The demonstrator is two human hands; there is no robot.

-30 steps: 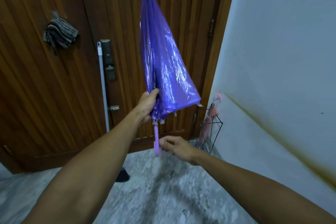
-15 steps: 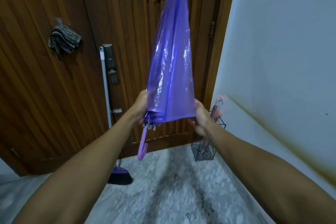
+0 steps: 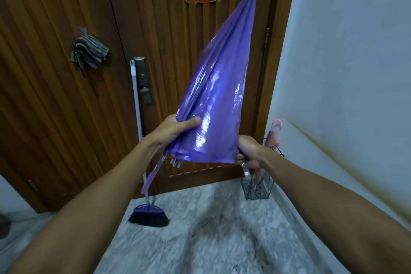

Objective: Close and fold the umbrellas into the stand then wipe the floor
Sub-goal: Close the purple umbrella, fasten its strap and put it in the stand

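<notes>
- Cloth (image 3: 90,54), striped grey, hangs on the wooden door (image 3: 55,95), up and well left of the left hand.
- Broom (image 3: 148,213): white pole leans on the door just left of the left hand, purple head with black bristles on the marble floor (image 3: 200,240) below it.
- Left hand (image 3: 175,131) grips the canopy's lower left edge, thumb pressed flat across the plastic, fingers wrapped behind.
- Purple umbrella (image 3: 213,100): collapsed, glossy translucent canopy, loose and unwrapped, held between both hands; tip tilted up and right; handle slants down-left below the left hand.
- Right hand (image 3: 249,151) clutches the canopy's lower right corner, fingers curled.
- Wire stand (image 3: 258,187) just below and beyond the right hand, by the wall; pink umbrella (image 3: 274,133) stands in it.
</notes>
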